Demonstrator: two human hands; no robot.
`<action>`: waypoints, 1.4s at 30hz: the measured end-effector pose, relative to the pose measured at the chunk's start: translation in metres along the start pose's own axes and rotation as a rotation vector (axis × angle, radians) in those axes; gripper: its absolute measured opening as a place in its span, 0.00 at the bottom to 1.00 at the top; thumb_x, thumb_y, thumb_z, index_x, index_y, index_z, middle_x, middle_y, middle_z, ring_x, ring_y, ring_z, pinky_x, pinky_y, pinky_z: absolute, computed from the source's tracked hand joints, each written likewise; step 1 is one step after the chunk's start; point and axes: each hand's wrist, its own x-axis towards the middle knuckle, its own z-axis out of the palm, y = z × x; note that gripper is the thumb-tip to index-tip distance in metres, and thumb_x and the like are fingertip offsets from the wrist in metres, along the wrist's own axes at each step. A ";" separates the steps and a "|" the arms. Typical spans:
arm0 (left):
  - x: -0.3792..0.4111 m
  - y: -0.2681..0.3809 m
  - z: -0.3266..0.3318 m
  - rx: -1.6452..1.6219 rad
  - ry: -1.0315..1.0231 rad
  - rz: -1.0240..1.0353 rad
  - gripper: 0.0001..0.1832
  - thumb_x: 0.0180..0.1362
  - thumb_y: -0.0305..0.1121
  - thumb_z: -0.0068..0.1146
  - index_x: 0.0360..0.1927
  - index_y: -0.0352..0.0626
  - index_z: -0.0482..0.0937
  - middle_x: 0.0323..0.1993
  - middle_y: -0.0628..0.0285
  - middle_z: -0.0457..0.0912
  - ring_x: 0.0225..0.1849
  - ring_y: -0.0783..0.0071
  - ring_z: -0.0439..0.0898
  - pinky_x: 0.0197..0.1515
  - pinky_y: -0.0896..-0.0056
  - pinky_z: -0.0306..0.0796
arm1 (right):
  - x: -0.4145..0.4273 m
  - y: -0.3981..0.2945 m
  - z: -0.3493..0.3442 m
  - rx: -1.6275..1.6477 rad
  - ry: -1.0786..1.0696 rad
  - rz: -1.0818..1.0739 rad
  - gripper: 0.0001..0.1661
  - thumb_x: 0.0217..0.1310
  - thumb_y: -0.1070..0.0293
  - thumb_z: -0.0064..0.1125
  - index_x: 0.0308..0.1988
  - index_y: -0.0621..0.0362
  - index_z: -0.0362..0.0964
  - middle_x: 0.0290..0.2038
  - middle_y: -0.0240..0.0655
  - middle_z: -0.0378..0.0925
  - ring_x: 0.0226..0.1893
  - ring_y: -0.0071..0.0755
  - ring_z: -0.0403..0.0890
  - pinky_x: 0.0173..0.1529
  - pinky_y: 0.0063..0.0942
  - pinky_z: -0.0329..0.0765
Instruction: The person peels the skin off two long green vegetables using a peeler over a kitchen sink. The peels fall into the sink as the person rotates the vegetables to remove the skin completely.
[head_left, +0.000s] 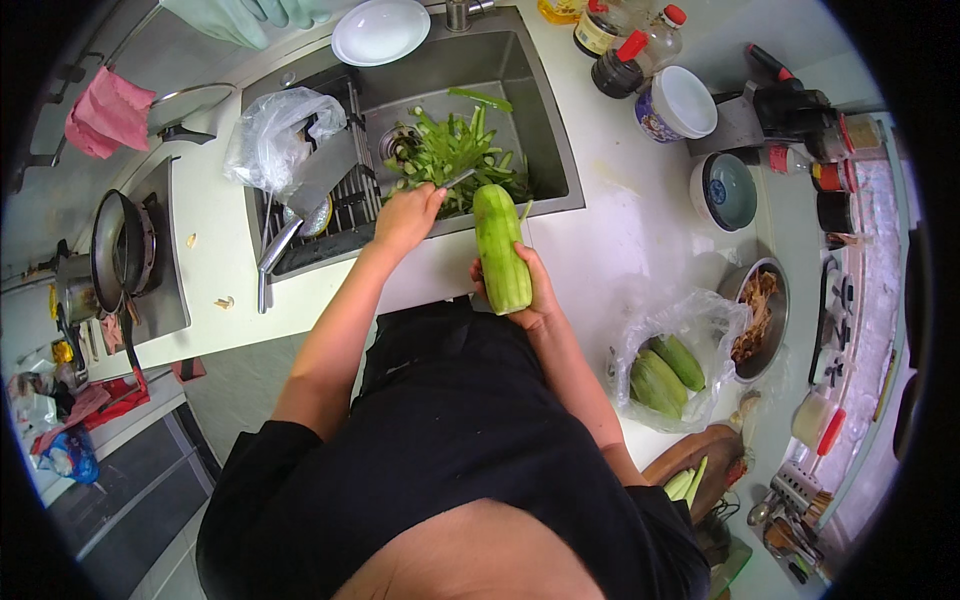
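Observation:
My right hand (536, 289) grips a mostly peeled green gourd (501, 240) near its lower end, at the counter's front edge. The gourd points toward the sink, its flesh pale green with some darker patches at the top. Closed around the handle of a metal peeler (459, 178) is my left hand (407, 216), just left of the gourd's upper end. The peeler's handle is mostly hidden in the fist. Beyond both hands, a heap of green peelings (465, 146) lies in the steel sink (517, 60).
A cleaver (322, 172) and a crumpled plastic bag (274, 139) rest over the drying rack at left. To the right, a clear bag (626, 360) holds unpeeled gourds (660, 382), beside a metal bowl (780, 337) of brown food. A round wooden board (712, 446) stands nearer me.

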 end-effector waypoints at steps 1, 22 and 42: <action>-0.008 0.006 -0.001 -0.045 0.012 0.010 0.21 0.64 0.48 0.38 0.29 0.41 0.72 0.22 0.47 0.77 0.29 0.46 0.77 0.31 0.46 0.68 | -0.001 0.000 -0.001 0.009 0.002 0.012 0.31 0.57 0.48 0.50 0.50 0.63 0.64 0.40 0.46 0.74 0.37 0.40 0.78 0.40 0.35 0.78; -0.024 0.045 0.022 0.166 0.120 0.260 0.16 0.60 0.47 0.47 0.28 0.45 0.69 0.15 0.54 0.76 0.18 0.52 0.78 0.18 0.55 0.69 | -0.004 -0.003 -0.005 -0.028 0.077 0.022 0.34 0.58 0.44 0.43 0.51 0.64 0.63 0.38 0.42 0.71 0.31 0.34 0.72 0.35 0.29 0.74; 0.004 0.016 0.014 0.061 -0.111 -0.089 0.21 0.63 0.48 0.39 0.37 0.43 0.79 0.33 0.53 0.81 0.38 0.54 0.80 0.39 0.54 0.72 | -0.007 -0.001 0.008 0.085 0.105 0.075 0.28 0.56 0.46 0.46 0.46 0.58 0.66 0.35 0.42 0.70 0.28 0.34 0.71 0.30 0.26 0.75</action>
